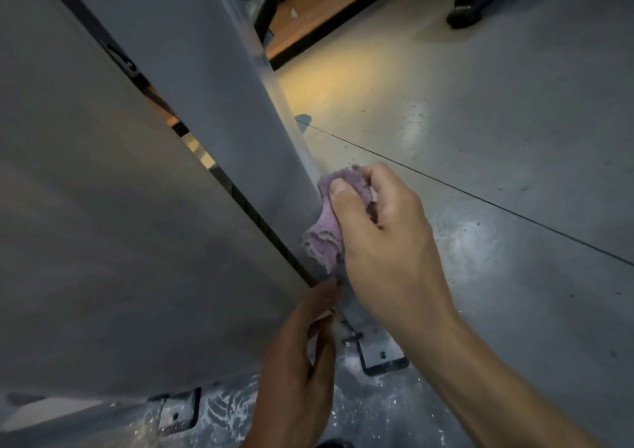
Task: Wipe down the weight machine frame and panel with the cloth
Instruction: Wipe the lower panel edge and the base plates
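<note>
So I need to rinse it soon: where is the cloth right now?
The cloth is bunched in the right hand at centre frame, pressed against the frame post, above the left hand.

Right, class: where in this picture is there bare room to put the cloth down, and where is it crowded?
Free: the grey floor right of the frame post, either side of the thin seam. Crowded: the post's foot, where the right hand grips the cloth, the left hand touches the panel edge, and bolted plates sit in white dust.
</note>
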Available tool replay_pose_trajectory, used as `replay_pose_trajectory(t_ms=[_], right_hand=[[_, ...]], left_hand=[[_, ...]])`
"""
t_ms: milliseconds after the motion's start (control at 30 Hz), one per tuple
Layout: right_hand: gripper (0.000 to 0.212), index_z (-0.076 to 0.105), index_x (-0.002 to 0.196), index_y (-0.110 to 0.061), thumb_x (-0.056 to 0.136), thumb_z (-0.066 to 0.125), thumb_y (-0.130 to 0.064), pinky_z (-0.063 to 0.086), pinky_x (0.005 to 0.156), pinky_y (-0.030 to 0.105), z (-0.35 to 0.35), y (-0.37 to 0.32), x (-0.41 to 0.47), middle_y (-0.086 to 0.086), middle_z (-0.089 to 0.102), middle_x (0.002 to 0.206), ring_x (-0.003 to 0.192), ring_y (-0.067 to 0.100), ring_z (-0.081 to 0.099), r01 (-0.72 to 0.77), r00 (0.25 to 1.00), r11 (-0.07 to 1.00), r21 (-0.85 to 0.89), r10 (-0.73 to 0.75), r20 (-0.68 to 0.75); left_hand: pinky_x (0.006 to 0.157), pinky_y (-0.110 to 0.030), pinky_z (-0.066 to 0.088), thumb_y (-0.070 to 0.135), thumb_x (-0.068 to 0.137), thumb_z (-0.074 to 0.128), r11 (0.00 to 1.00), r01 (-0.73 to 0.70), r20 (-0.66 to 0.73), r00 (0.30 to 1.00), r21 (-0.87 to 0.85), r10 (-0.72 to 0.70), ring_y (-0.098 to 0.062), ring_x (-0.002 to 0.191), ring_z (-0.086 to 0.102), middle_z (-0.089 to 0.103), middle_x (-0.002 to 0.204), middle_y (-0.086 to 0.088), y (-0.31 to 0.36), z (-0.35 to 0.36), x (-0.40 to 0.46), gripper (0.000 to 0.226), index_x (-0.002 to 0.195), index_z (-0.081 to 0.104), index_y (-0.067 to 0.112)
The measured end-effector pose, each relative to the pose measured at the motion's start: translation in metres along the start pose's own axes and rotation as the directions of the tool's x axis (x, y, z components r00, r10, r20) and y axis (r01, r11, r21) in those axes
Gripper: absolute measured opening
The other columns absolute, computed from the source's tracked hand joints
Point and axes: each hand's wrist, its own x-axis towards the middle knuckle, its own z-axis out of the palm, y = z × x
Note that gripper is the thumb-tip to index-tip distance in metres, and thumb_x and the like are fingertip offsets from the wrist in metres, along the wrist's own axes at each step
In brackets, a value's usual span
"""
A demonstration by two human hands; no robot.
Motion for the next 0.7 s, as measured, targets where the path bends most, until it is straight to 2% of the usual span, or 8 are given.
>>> replay_pose_trajectory(t_ms=[100,267,367,467,533,600,667,700], right_hand=[[0.024,0.055,0.085,-0.022,0.106,0.05,-0.032,0.041,0.048,0.02,0.002,-0.004,-0.002,-0.013,0.058,0.065,0.056,0.005,0.055,0.029,0.999,0.999,0.017,-0.029,-0.014],[0.026,0.055,0.08,-0.026,0.104,0.051,-0.035,0.038,0.052,0.016,-0.005,0.031,-0.011,-0.018,0.059,0.064,0.058,0.0,0.053,-0.146,0.989,0.983,-0.114,0.148,0.012],[0.025,0.056,0.083,-0.022,0.106,0.051,-0.03,0.04,0.048,0.011,-0.001,0.005,-0.005,-0.019,0.058,0.062,0.053,-0.003,0.055,-0.019,0.999,0.999,0.044,0.017,0.049],[0.02,0.059,0.094,-0.02,0.108,0.048,-0.029,0.044,0.048,0.009,0.005,-0.012,0.0,-0.014,0.061,0.065,0.055,-0.004,0.061,0.06,0.997,0.986,0.153,-0.067,0.04],[0.022,0.057,0.089,-0.023,0.108,0.048,-0.031,0.044,0.05,0.013,0.004,0.007,-0.004,-0.016,0.059,0.064,0.056,-0.001,0.059,0.011,1.0,0.997,0.08,-0.012,0.015],[0.023,0.058,0.088,-0.026,0.107,0.048,-0.035,0.048,0.055,0.026,0.0,0.039,-0.009,-0.013,0.061,0.067,0.061,0.003,0.06,-0.097,0.995,0.994,-0.042,0.097,-0.003],[0.022,0.059,0.092,-0.028,0.106,0.047,-0.038,0.052,0.059,0.034,-0.003,0.063,-0.016,-0.01,0.064,0.072,0.066,0.005,0.062,-0.177,0.984,0.977,-0.122,0.178,-0.009],[0.021,0.059,0.093,-0.028,0.106,0.046,-0.039,0.053,0.058,0.03,-0.004,0.067,-0.019,-0.011,0.066,0.075,0.067,0.003,0.063,-0.179,0.984,0.978,-0.106,0.179,-0.009]], left_hand=[[0.098,-0.013,0.047,-0.001,0.094,0.054,1.0,-0.011,-0.009,1.0,-0.005,0.011,0.0,0.123,0.061,0.067,0.132,0.02,0.009,0.002,0.001,0.058,0.128,0.064,0.046],[0.098,-0.016,0.048,0.011,0.091,0.052,0.999,-0.01,0.005,1.0,-0.03,0.011,-0.003,0.119,0.065,0.068,0.129,0.022,0.014,0.002,0.005,0.054,0.13,0.062,0.047],[0.095,-0.012,0.046,0.014,0.09,0.054,0.999,0.027,-0.002,1.0,-0.042,-0.027,0.001,0.121,0.063,0.067,0.129,0.023,0.011,0.005,0.005,0.061,0.126,0.056,0.063],[0.093,-0.011,0.047,0.015,0.088,0.056,0.997,0.064,0.015,0.998,-0.039,-0.063,0.004,0.121,0.062,0.065,0.13,0.026,0.0,0.01,0.0,0.06,0.127,0.056,0.06],[0.094,-0.015,0.05,0.014,0.088,0.057,0.999,0.054,0.016,0.998,-0.008,-0.054,-0.002,0.121,0.064,0.067,0.13,0.019,-0.006,0.013,-0.002,0.054,0.128,0.062,0.05],[0.095,-0.014,0.05,0.013,0.091,0.055,0.999,0.035,0.027,0.999,0.023,-0.035,-0.003,0.118,0.065,0.069,0.129,0.017,-0.007,0.018,-0.001,0.049,0.132,0.061,0.04],[0.092,-0.007,0.046,0.013,0.091,0.055,0.998,0.04,0.037,0.998,0.037,-0.042,0.003,0.115,0.066,0.068,0.125,0.026,-0.005,0.025,0.001,0.053,0.132,0.06,0.047],[0.09,-0.005,0.045,0.012,0.09,0.056,0.998,0.044,0.036,0.998,0.035,-0.045,0.006,0.113,0.065,0.066,0.123,0.032,-0.004,0.029,0.002,0.058,0.13,0.059,0.055]])
